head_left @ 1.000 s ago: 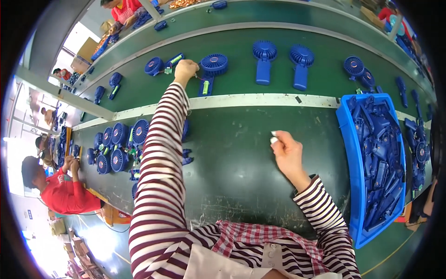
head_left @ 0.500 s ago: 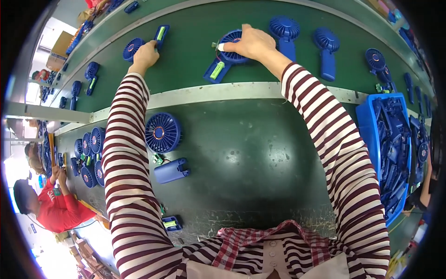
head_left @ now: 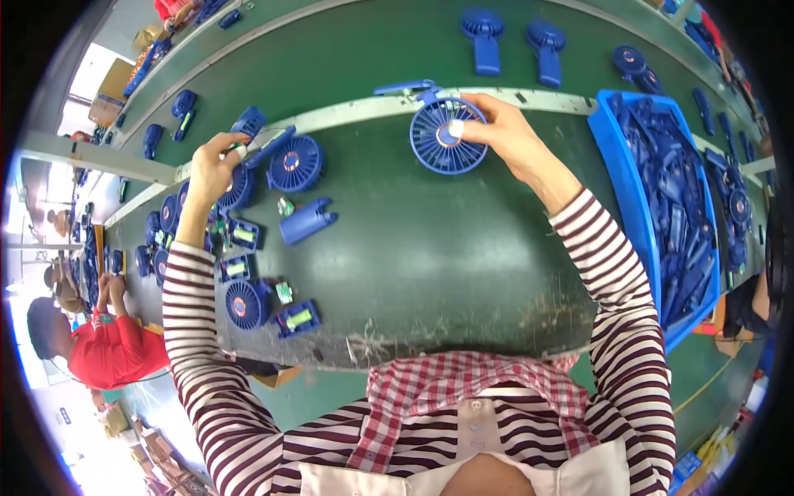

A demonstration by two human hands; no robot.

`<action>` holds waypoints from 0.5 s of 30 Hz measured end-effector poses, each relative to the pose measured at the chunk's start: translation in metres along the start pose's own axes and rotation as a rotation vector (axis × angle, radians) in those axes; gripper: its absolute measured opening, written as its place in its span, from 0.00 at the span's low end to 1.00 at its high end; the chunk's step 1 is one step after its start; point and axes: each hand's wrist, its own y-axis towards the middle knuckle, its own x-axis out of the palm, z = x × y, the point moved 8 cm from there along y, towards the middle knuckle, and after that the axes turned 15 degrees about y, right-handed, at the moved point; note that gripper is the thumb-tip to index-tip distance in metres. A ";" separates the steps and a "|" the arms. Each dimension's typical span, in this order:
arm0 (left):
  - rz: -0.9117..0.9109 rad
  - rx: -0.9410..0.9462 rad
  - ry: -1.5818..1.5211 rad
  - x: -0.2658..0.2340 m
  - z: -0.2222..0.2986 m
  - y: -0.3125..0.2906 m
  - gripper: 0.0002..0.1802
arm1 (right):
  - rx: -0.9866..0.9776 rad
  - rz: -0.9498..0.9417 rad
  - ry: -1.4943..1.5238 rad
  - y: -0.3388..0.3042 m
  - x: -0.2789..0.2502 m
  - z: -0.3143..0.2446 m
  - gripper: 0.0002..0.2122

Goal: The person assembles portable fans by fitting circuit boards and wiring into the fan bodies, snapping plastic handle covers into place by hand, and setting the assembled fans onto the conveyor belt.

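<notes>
My right hand (head_left: 511, 142) grips a blue handheld fan (head_left: 433, 147) by its round slatted head, with the thumb in a white covering over the front. Its handle part points left above the metal rail. At the left, my left hand (head_left: 213, 172) is closed on another blue fan (head_left: 271, 147), whose long handle part slants from the fingers; the grip is partly hidden. Just right of this hand a round fan head (head_left: 295, 164) lies on the bench. Below it are a loose blue handle shell (head_left: 306, 221) and a small green circuit board (head_left: 285, 205).
A blue bin (head_left: 612, 165) full of blue parts stands at the right. Whole fans (head_left: 485, 37) lie on the green belt beyond the metal rail (head_left: 364, 109). Opened handles with green batteries (head_left: 298, 317) cluster at the left. A person in red (head_left: 116, 355) works further left.
Both hands have drawn back from the belt toward the bench, each bringing a fan. The right-hand fan has come over the rail. The view has shifted, showing more of the near bench edge.
</notes>
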 end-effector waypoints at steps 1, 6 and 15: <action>0.035 0.031 0.007 -0.009 0.011 -0.020 0.16 | 0.008 0.009 0.001 -0.020 0.001 0.001 0.30; 0.102 0.121 0.126 -0.016 0.038 -0.090 0.14 | 0.054 -0.008 0.025 -0.110 -0.016 0.004 0.31; 0.176 0.279 0.123 -0.019 0.155 -0.126 0.27 | 0.043 0.073 -0.547 -0.199 -0.079 -0.016 0.30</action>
